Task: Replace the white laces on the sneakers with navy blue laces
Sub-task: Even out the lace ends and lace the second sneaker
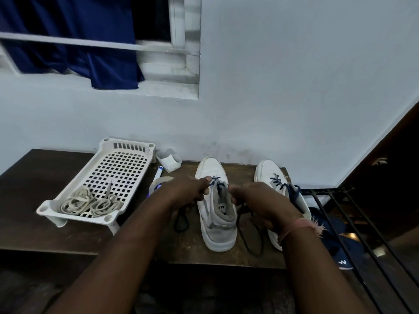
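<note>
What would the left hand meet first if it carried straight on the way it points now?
Probably the near sneaker: the left hand, gripping the navy lace, points right and away, at its tongue. Depth is unclear from this one view.

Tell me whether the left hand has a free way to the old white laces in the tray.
Probably yes, once it lets go: the left hand pinches the navy lace, and the white laces lie uncovered in the open tray just to its left.

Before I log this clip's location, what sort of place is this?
Probably a room in a home, not a workshop: a painted wall with a barred window hung with blue cloth, a dark wooden bench holding the sneakers, and a plastic household basket.
</note>
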Demonstrator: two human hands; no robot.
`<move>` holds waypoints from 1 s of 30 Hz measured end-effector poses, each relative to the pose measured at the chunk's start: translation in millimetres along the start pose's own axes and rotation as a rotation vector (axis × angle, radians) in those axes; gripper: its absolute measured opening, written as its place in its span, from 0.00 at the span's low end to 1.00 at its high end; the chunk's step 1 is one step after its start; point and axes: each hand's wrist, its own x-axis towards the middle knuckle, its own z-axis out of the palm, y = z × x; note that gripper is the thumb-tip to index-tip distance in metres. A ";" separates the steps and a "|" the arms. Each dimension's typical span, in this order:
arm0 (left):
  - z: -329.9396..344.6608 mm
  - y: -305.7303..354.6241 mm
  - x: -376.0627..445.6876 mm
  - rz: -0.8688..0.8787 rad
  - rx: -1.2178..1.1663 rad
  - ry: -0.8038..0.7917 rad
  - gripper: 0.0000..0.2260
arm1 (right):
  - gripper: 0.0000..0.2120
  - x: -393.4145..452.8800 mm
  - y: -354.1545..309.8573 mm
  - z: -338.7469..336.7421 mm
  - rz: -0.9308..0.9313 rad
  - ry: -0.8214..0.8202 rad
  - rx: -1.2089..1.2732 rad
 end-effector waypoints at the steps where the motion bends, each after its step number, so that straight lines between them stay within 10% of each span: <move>1: 0.3 1.5 -5.4 -0.025 -0.115 -0.043 0.16 | 0.13 -0.7 -3.4 1.8 -0.013 0.004 -0.098; 6: 3.9 22.4 -21.0 -0.132 -0.306 -0.195 0.15 | 0.08 -15.8 -44.2 -4.0 0.026 -0.033 -0.494; 19: 7.8 92.4 -73.9 -0.191 -0.033 -0.104 0.18 | 0.15 -48.0 -88.4 12.7 0.203 -0.088 0.177; 30: -24.9 150.0 -114.3 -0.155 -0.062 -0.131 0.15 | 0.20 -98.5 -161.5 -28.3 0.201 -0.132 -0.163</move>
